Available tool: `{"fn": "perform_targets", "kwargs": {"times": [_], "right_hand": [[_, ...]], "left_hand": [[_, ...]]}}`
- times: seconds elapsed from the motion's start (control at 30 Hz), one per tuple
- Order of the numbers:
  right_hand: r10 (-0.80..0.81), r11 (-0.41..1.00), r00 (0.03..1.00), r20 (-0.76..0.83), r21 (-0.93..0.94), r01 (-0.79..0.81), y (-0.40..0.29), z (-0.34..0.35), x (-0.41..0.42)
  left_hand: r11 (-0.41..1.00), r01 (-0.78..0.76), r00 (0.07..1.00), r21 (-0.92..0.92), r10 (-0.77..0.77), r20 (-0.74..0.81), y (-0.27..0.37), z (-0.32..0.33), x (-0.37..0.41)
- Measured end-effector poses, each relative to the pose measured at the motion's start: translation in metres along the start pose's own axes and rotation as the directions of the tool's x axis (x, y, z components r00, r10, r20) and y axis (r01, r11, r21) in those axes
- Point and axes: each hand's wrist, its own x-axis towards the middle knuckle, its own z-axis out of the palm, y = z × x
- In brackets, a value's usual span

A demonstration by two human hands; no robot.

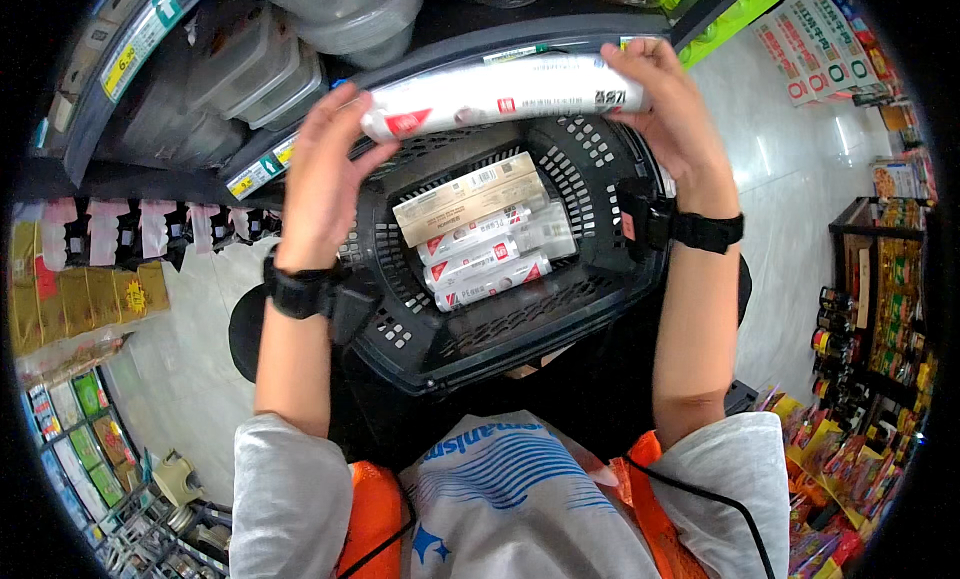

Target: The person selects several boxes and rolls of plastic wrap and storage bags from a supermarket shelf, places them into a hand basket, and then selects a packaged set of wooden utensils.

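Note:
A white roll of plastic bags or film (480,99), printed with red and black marks, is held level above the far rim of a black plastic shopping basket (480,358). Its left end rests between the thumb and fingers of my left hand (322,159). Around its right end curl the fingers of my right hand (671,106). Inside the basket lies a long beige cardboard box (472,196). Several similar white rolls (480,256) lie side by side against the box, nearer to me. A clear, pale-ended pack (551,230) is partly among them.
Beyond the basket, a dark shelf with a price-tag edge (262,166) holds stacked clear plastic containers (262,69). Gold packages (90,301) stand at the left. Snack packets (832,466) fill a display at the right. Pale tiled floor (780,174) shows on both sides.

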Motion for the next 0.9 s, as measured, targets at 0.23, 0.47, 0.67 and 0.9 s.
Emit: {"fn": "perform_targets", "kwargs": {"times": [0.23,0.47,0.67,0.9], "right_hand": [[-0.01,0.928,1.0,0.019,0.373,0.002,0.039,-0.001,0.022],[0.103,0.929,0.995,0.014,0.357,-0.102,0.059,0.025,0.005],[0.129,0.868,0.99,0.059,0.476,-0.141,0.057,0.022,0.009],[0.082,0.847,0.994,-0.071,0.53,-0.032,0.051,0.025,0.013]], "left_hand": [[0.991,-0.117,0.993,-0.065,0.119,0.024,-0.007,-0.012,0.024],[0.978,-0.065,0.996,-0.199,0.052,-0.069,-0.044,-0.026,0.029],[0.965,0.049,0.999,-0.257,-0.052,-0.004,-0.025,-0.025,0.033],[0.921,0.066,0.997,-0.385,-0.075,-0.009,-0.036,-0.027,0.036]]}}
